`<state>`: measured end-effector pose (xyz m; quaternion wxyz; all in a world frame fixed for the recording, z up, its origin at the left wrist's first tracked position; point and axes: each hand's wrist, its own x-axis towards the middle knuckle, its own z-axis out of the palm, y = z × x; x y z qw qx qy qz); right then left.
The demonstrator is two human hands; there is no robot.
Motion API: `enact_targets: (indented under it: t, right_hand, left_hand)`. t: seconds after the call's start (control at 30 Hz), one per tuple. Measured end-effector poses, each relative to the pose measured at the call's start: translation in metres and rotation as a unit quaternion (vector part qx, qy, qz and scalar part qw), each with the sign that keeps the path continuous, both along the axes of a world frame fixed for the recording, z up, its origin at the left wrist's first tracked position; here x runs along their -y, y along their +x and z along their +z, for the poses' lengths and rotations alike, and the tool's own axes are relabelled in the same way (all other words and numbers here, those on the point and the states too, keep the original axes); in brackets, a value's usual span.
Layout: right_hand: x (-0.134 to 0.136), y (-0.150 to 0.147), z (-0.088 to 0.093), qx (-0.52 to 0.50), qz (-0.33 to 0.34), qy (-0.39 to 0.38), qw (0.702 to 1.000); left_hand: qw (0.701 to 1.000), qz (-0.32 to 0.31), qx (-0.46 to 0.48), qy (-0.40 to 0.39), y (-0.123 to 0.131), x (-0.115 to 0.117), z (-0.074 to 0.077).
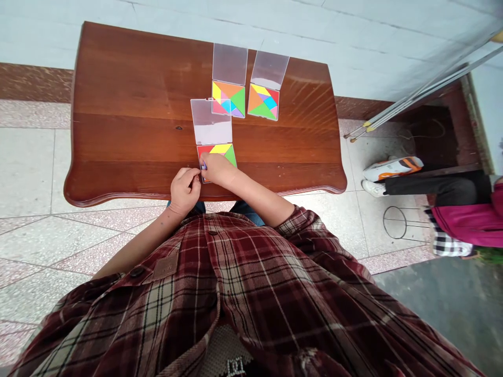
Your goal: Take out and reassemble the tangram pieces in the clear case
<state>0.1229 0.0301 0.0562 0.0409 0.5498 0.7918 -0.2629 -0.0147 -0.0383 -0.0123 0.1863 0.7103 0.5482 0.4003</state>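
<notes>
A tangram case (232, 158) with its clear lid (212, 123) folded back lies near the table's front edge. Red, yellow and green pieces show in it; the rest is covered by my right hand (217, 168). That hand is closed, its fingertips pinched at a small purple tangram piece (203, 166) by the left side of the case. My left hand (184, 190) is just left of the case, fingers curled and thumb pressed to forefinger at its edge. What the left fingers hold, if anything, is hidden.
Two more filled tangram cases, one left (238, 97) and one right (262, 110), lie farther back with clear lids open. The wooden table (129, 115) stands against a wall. A seated person's leg (416, 187), a white-and-orange bag (395, 167) and metal poles (393, 110) are at right.
</notes>
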Motion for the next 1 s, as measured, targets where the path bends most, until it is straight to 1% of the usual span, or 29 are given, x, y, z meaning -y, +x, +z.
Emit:
enact_targets:
  t: [0.13, 0.27, 0.5, 0.7, 0.87, 1.0]
  right_hand:
    - [0.000, -0.002, -0.002, -0.008, 0.009, -0.004, 1.000]
    - [0.000, 0.002, -0.003, -0.008, 0.002, -0.008, 1.000]
    - [0.002, 0.006, 0.000, 0.018, -0.004, 0.002, 1.000]
    - [0.004, 0.006, -0.002, 0.023, -0.023, 0.020, 0.999]
    - [0.004, 0.008, 0.001, 0.013, -0.035, 0.020, 0.999]
    - [0.001, 0.017, 0.004, -0.009, -0.062, 0.029, 0.998]
  left_hand:
    - [0.999, 0.006, 0.036, 0.023, 0.000, 0.001, -0.001]
    - [0.999, 0.008, 0.045, 0.018, 0.000, 0.001, -0.002]
    - [0.998, 0.015, 0.040, 0.039, 0.000, 0.000, -0.002]
    - [1.000, 0.026, 0.013, 0.007, -0.001, 0.000, -0.001]
    - [1.000, 0.022, 0.003, 0.004, -0.001, -0.001, 0.000]
    - [1.000, 0.020, 0.006, 0.010, -0.001, -0.001, 0.000]
